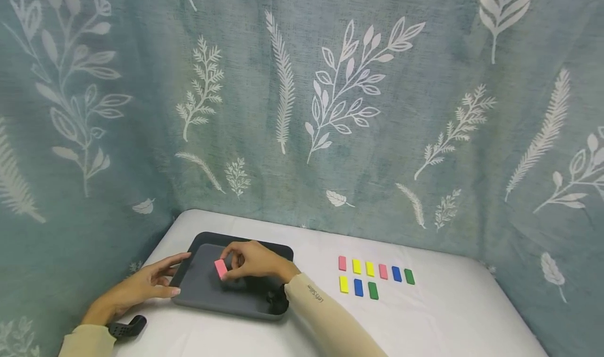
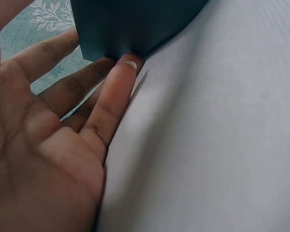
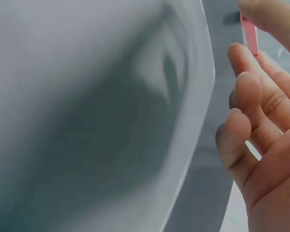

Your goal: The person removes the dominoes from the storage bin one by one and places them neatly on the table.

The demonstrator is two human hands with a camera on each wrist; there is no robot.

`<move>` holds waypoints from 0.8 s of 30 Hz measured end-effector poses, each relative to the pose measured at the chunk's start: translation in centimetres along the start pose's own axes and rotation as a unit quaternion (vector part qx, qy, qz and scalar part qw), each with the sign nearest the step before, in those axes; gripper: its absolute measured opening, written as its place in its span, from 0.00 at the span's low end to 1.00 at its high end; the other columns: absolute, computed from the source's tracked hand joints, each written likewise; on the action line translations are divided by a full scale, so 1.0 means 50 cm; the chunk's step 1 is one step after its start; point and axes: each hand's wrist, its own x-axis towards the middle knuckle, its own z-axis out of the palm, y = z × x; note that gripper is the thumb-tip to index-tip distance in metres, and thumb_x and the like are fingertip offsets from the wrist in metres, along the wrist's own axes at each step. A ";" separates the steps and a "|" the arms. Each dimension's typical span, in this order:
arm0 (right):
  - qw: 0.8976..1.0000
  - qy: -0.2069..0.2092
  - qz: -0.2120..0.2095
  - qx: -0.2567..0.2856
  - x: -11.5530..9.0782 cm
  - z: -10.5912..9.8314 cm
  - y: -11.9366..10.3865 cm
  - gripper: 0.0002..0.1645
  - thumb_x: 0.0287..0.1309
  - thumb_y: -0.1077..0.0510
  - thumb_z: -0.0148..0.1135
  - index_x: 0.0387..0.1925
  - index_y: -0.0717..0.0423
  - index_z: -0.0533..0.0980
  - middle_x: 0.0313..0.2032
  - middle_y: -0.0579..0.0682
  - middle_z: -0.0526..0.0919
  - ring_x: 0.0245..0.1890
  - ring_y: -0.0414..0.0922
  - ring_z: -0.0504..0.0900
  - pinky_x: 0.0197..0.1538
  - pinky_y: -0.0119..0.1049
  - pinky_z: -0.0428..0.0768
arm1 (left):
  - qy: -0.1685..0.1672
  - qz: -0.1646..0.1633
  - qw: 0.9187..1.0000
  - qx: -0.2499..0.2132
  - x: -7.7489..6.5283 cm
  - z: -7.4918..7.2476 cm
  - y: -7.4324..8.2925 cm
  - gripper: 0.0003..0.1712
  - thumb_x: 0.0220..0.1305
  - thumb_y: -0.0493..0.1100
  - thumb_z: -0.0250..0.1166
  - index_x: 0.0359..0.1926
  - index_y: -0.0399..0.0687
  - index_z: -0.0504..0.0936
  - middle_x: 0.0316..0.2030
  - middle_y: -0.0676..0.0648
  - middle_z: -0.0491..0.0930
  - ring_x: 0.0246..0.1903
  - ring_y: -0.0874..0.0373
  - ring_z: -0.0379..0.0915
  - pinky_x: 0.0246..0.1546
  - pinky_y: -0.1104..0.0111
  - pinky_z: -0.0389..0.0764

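Observation:
Over the dark grey tray (image 1: 203, 289), my right hand (image 1: 257, 260) pinches a small pink rectangular block (image 1: 220, 269) between thumb and index finger. The right wrist view shows that pink block (image 3: 250, 36) edge-on at the fingertips, the other fingers bent below it. My left hand (image 1: 141, 283) rests at the tray's left side, thumb near the front corner and index finger at the rim. In the left wrist view its fairly straight fingers (image 2: 113, 94) touch the tray's outer wall (image 2: 130, 29), with the palm bare.
Right of the tray, several pink, yellow, blue and green blocks (image 1: 370, 269) lie in two rows on the white tablecloth (image 1: 453, 304). A patterned curtain (image 1: 302, 189) hangs behind and at the sides. The left wrist wears a black strap (image 1: 128, 327); another black device (image 1: 277, 298) sits at the right wrist.

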 end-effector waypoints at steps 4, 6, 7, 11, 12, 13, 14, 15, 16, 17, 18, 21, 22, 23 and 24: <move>1.000 0.011 0.007 0.018 -0.032 -0.021 0.013 0.26 0.59 0.47 0.76 0.55 0.47 0.76 0.27 0.37 0.82 0.29 0.32 0.82 0.40 0.27 0.79 | -0.001 0.004 1.000 0.002 -0.004 -0.001 0.002 0.47 0.71 0.42 0.67 0.82 0.58 0.52 0.79 0.37 0.48 0.72 0.31 0.51 0.60 0.45 0.69; 1.000 0.017 0.012 0.017 -0.050 -0.031 0.017 0.26 0.59 0.48 0.76 0.55 0.48 0.77 0.27 0.37 0.82 0.29 0.32 0.82 0.40 0.27 0.80 | 0.000 0.001 1.000 0.005 -0.004 -0.001 0.000 0.47 0.71 0.42 0.67 0.82 0.58 0.52 0.79 0.37 0.47 0.73 0.30 0.49 0.61 0.42 0.68; 1.000 0.021 0.013 0.015 -0.058 -0.036 0.020 0.26 0.59 0.47 0.76 0.55 0.48 0.77 0.27 0.37 0.82 0.29 0.32 0.82 0.41 0.27 0.80 | 0.001 -0.004 1.000 0.006 -0.004 -0.001 0.000 0.46 0.71 0.43 0.67 0.82 0.59 0.52 0.80 0.38 0.47 0.73 0.30 0.48 0.61 0.41 0.67; 0.999 0.038 0.021 0.011 -0.091 -0.053 0.030 0.25 0.58 0.46 0.77 0.54 0.47 0.77 0.27 0.37 0.81 0.29 0.32 0.82 0.42 0.28 0.80 | -0.003 -0.002 1.000 0.006 -0.004 0.000 -0.002 0.46 0.71 0.43 0.66 0.82 0.58 0.52 0.80 0.37 0.46 0.73 0.30 0.47 0.60 0.40 0.68; 0.999 0.042 0.023 0.011 -0.099 -0.057 0.031 0.25 0.58 0.46 0.77 0.54 0.46 0.77 0.27 0.37 0.81 0.29 0.33 0.82 0.42 0.28 0.80 | -0.005 0.001 1.000 0.002 -0.005 0.000 -0.002 0.46 0.71 0.42 0.66 0.82 0.57 0.51 0.80 0.37 0.45 0.73 0.29 0.47 0.60 0.41 0.68; 0.999 0.046 0.025 0.013 -0.108 -0.061 0.033 0.25 0.58 0.46 0.77 0.53 0.46 0.77 0.27 0.37 0.81 0.29 0.33 0.82 0.42 0.28 0.80 | -0.005 0.006 1.000 0.003 -0.005 0.000 -0.002 0.47 0.71 0.41 0.66 0.82 0.56 0.51 0.79 0.36 0.45 0.73 0.29 0.46 0.59 0.43 0.69; 0.998 0.049 0.028 0.013 -0.117 -0.066 0.034 0.25 0.58 0.46 0.77 0.53 0.46 0.77 0.27 0.38 0.81 0.29 0.34 0.82 0.42 0.29 0.80 | -0.006 0.011 1.000 0.003 -0.006 0.001 -0.001 0.47 0.71 0.41 0.67 0.82 0.55 0.51 0.79 0.35 0.45 0.73 0.28 0.46 0.59 0.43 0.70; 0.998 0.053 0.031 0.013 -0.126 -0.070 0.036 0.26 0.57 0.46 0.77 0.53 0.46 0.77 0.28 0.38 0.81 0.29 0.34 0.81 0.42 0.29 0.80 | -0.006 0.016 1.000 0.005 -0.006 0.002 0.000 0.47 0.71 0.41 0.67 0.82 0.53 0.51 0.79 0.34 0.45 0.72 0.27 0.46 0.59 0.44 0.70; 0.998 0.057 0.033 0.012 -0.135 -0.073 0.039 0.26 0.58 0.45 0.77 0.53 0.46 0.77 0.28 0.38 0.81 0.29 0.34 0.81 0.41 0.30 0.80 | -0.005 0.016 1.000 0.006 -0.005 0.002 0.000 0.47 0.71 0.41 0.67 0.82 0.53 0.51 0.79 0.35 0.45 0.72 0.27 0.46 0.59 0.45 0.71; 0.998 0.060 0.035 0.010 -0.144 -0.077 0.041 0.26 0.58 0.45 0.77 0.54 0.45 0.77 0.28 0.38 0.82 0.29 0.35 0.81 0.40 0.30 0.80 | -0.004 0.012 1.000 0.005 -0.005 0.002 0.000 0.47 0.71 0.41 0.67 0.82 0.54 0.51 0.79 0.35 0.45 0.73 0.28 0.46 0.59 0.45 0.70; 0.997 0.062 0.039 0.010 -0.153 -0.080 0.044 0.26 0.58 0.45 0.77 0.54 0.45 0.77 0.28 0.37 0.81 0.28 0.35 0.81 0.39 0.30 0.80 | -0.003 0.008 1.000 0.005 -0.005 0.003 0.001 0.47 0.70 0.42 0.68 0.82 0.55 0.51 0.80 0.36 0.45 0.73 0.29 0.46 0.59 0.45 0.70; 0.996 0.071 0.049 0.005 -0.182 -0.088 0.054 0.26 0.58 0.45 0.77 0.54 0.44 0.77 0.27 0.37 0.81 0.27 0.35 0.79 0.37 0.30 0.79 | -0.003 0.002 1.000 0.011 -0.003 0.004 0.000 0.48 0.71 0.42 0.67 0.82 0.56 0.51 0.79 0.36 0.44 0.73 0.29 0.47 0.59 0.43 0.69; 0.996 0.076 0.052 0.005 -0.191 -0.090 0.057 0.26 0.58 0.45 0.77 0.54 0.44 0.77 0.27 0.37 0.81 0.26 0.36 0.78 0.36 0.31 0.78 | -0.002 -0.003 1.000 0.012 -0.003 0.004 0.000 0.48 0.71 0.43 0.67 0.82 0.57 0.51 0.79 0.36 0.44 0.73 0.30 0.47 0.59 0.43 0.69; 0.995 0.080 0.055 0.003 -0.201 -0.092 0.061 0.26 0.57 0.44 0.77 0.54 0.43 0.77 0.27 0.37 0.81 0.26 0.36 0.78 0.36 0.31 0.78 | -0.003 -0.003 1.000 0.013 -0.002 0.004 0.000 0.48 0.71 0.43 0.67 0.82 0.57 0.51 0.79 0.36 0.44 0.73 0.29 0.47 0.59 0.42 0.69; 0.995 0.085 0.058 0.001 -0.211 -0.094 0.064 0.26 0.57 0.44 0.77 0.53 0.42 0.77 0.27 0.37 0.81 0.26 0.36 0.77 0.36 0.31 0.77 | -0.003 -0.004 1.000 0.014 -0.002 0.004 0.001 0.48 0.71 0.43 0.67 0.82 0.57 0.50 0.79 0.36 0.44 0.73 0.29 0.47 0.59 0.42 0.69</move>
